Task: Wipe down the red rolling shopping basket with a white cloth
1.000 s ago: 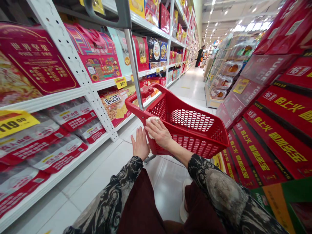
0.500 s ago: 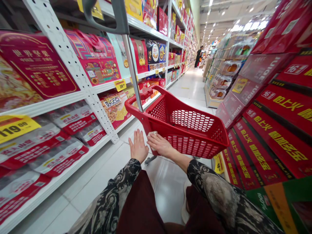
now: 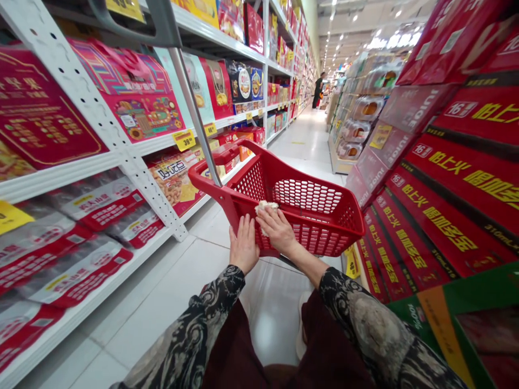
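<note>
In a supermarket aisle, the person's right hand (image 3: 278, 229) lies palm-down on the near rim of a red perforated plastic shopping basket (image 3: 312, 237), half closed, its fingers curled lightly over a crumpled wad of white cloth or tissue (image 3: 266, 206). The wad shows above the fingertips and again beside the palm; at this size, cloth and paper cannot be told apart. The left hand (image 3: 244, 246) stands upright just beside it, fully open with straight, slightly spread fingers, its palm side apparently against the basket's near corner and holding nothing that shows. Both forearms reach forward and inward from black-and-grey patterned sleeves (image 3: 360, 319), above dark maroon trousers (image 3: 243, 351). The basket stands on pale glossy floor tiles (image 3: 162, 286), and a slim grey metal pull handle (image 3: 190, 119) rises from its left corner. White perforated steel shelving (image 3: 93, 119) runs along the left, and stacked red cartons with yellow lettering (image 3: 438, 200) line the right.
</note>
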Demonstrator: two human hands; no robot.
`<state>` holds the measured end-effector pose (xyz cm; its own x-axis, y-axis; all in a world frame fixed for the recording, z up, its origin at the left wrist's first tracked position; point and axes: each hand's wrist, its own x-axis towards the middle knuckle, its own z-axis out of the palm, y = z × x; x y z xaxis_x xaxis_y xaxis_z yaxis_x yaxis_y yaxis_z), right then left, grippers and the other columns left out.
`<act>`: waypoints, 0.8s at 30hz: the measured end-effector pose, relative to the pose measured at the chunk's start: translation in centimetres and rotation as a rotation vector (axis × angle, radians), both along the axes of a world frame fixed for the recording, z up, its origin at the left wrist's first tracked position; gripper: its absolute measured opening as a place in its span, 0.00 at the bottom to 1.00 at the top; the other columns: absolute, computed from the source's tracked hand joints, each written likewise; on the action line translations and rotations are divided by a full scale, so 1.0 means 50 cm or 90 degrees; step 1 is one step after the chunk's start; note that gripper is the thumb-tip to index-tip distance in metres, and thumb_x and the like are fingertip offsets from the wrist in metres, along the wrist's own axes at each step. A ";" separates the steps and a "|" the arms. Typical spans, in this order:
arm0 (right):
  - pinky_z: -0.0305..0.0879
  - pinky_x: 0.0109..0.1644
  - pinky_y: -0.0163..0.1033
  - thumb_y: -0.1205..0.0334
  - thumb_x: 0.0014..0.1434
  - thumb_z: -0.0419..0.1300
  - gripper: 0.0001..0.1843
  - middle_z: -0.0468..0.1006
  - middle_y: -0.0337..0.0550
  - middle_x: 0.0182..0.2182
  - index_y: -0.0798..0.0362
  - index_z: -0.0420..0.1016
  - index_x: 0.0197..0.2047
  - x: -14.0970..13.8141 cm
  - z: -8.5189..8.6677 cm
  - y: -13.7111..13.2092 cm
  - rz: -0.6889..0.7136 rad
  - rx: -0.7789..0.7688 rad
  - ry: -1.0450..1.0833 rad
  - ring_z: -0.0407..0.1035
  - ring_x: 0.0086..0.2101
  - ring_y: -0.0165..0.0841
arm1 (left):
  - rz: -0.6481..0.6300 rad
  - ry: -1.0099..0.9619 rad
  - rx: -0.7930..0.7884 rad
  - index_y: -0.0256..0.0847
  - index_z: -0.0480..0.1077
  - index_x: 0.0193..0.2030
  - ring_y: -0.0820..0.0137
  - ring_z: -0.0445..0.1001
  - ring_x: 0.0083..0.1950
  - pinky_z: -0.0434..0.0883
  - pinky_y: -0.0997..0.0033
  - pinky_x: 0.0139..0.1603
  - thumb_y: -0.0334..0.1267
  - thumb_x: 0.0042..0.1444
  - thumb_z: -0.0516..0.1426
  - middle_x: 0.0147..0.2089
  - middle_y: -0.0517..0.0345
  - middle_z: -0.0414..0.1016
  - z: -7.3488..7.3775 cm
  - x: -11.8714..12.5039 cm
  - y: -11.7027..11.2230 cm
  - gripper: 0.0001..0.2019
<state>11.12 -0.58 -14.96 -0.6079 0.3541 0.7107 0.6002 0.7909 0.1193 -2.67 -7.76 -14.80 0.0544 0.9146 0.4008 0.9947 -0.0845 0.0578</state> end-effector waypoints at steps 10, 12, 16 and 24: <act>0.53 0.62 0.50 0.71 0.61 0.46 0.21 0.67 0.46 0.56 0.53 0.67 0.55 0.110 -0.033 -0.055 -0.022 -0.008 0.026 0.49 0.61 0.38 | -0.082 0.014 -0.035 0.29 0.48 0.65 0.60 0.42 0.69 0.44 0.45 0.65 0.30 0.48 0.48 0.69 0.45 0.43 -0.022 0.066 -0.013 0.34; 0.50 0.62 0.51 0.71 0.61 0.46 0.21 0.67 0.47 0.56 0.53 0.67 0.55 0.108 -0.010 -0.041 -0.047 0.001 0.082 0.47 0.62 0.38 | -0.078 0.017 -0.027 0.28 0.48 0.65 0.59 0.42 0.69 0.44 0.44 0.65 0.31 0.49 0.48 0.69 0.44 0.42 -0.013 0.075 -0.003 0.33; 0.49 0.63 0.51 0.72 0.61 0.46 0.21 0.66 0.48 0.56 0.54 0.66 0.56 0.123 -0.003 -0.018 -0.077 0.019 0.101 0.45 0.62 0.36 | -0.075 0.026 -0.009 0.28 0.49 0.64 0.58 0.42 0.69 0.45 0.43 0.64 0.32 0.49 0.48 0.69 0.44 0.43 0.000 0.089 0.011 0.33; 0.50 0.62 0.50 0.72 0.61 0.46 0.22 0.68 0.47 0.55 0.52 0.66 0.56 0.192 -0.110 -0.082 -0.079 -0.046 0.020 0.48 0.61 0.35 | -0.149 0.050 -0.057 0.30 0.48 0.65 0.60 0.42 0.69 0.45 0.45 0.65 0.32 0.48 0.48 0.69 0.47 0.42 -0.021 0.127 -0.013 0.34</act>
